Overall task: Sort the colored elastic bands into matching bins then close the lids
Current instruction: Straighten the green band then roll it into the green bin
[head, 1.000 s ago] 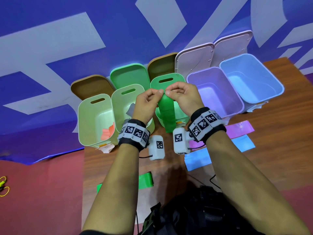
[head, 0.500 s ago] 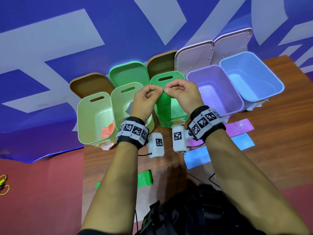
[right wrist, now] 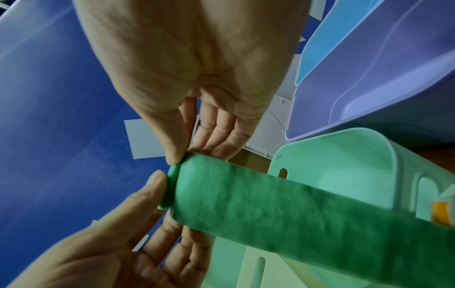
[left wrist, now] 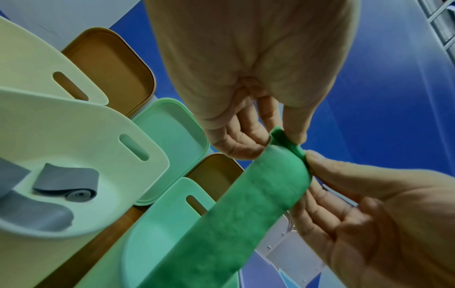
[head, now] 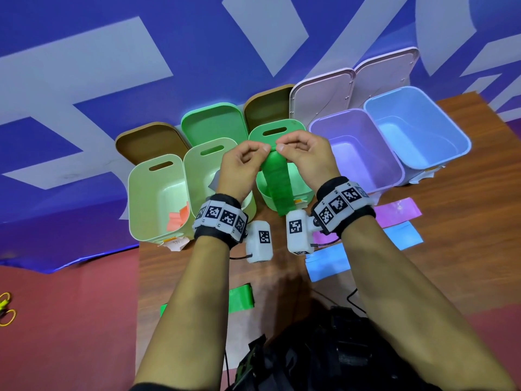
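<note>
Since the frame a second ago little has moved: the green band (head: 277, 184) is still held up over the green bin (head: 304, 190), its top edge slightly more rolled, and the hands have shifted a touch.

Five bins are lined up at the far edge of the table (head: 465, 249), all lids (head: 321, 94) propped open behind them; none is closed yet. Left to right: a pale bin (head: 141, 204) with orange pieces (head: 179, 217), a second pale bin (head: 194, 176) with grey bands (left wrist: 66, 182), the green bin, a purple bin (head: 394, 167) and a blue bin (head: 454, 136), the last two seemingly empty.

Left to sort, judged: a purple band (head: 397, 213), blue bands (head: 327, 263) and a second green band (head: 239, 297) lying on the near table. Roughly half is done.

The left hand (head: 239, 167) and right hand (head: 307, 159) both pinch the band's top edge, thumb against fingers; its tail hangs just in front of the green bin's near rim.

Wood-grain table; blue wall with pale shapes; red floor to the left.
</note>
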Demonstrator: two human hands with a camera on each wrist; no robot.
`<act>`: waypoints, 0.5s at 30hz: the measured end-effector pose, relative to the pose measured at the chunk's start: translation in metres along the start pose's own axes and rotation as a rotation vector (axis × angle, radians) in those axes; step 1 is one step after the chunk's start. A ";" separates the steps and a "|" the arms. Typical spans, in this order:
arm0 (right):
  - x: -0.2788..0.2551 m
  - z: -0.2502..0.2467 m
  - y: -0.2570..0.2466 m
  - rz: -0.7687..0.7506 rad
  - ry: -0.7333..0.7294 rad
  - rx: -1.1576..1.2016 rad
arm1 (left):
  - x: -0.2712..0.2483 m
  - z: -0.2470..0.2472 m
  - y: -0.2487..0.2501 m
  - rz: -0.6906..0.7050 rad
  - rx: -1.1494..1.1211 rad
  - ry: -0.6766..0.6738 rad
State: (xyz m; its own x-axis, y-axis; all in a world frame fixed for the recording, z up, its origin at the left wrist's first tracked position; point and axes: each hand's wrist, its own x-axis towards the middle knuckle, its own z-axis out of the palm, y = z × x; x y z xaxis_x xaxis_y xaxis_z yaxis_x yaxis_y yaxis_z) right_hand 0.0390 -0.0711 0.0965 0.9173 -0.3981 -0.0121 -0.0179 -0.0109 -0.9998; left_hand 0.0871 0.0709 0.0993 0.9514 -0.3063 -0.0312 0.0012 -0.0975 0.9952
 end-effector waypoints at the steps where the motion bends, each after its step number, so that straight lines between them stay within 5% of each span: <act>1: 0.000 0.000 0.000 0.001 -0.001 -0.002 | 0.000 0.000 -0.001 -0.001 0.009 0.007; 15: -0.001 0.001 0.002 0.016 -0.031 -0.064 | -0.001 -0.001 0.001 0.028 0.020 0.004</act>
State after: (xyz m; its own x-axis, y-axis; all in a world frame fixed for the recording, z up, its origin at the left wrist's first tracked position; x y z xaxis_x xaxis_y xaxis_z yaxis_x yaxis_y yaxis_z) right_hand 0.0389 -0.0696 0.0946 0.9286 -0.3699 -0.0295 -0.0572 -0.0640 -0.9963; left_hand 0.0863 0.0720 0.1000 0.9521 -0.3058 -0.0028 -0.0315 -0.1074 0.9937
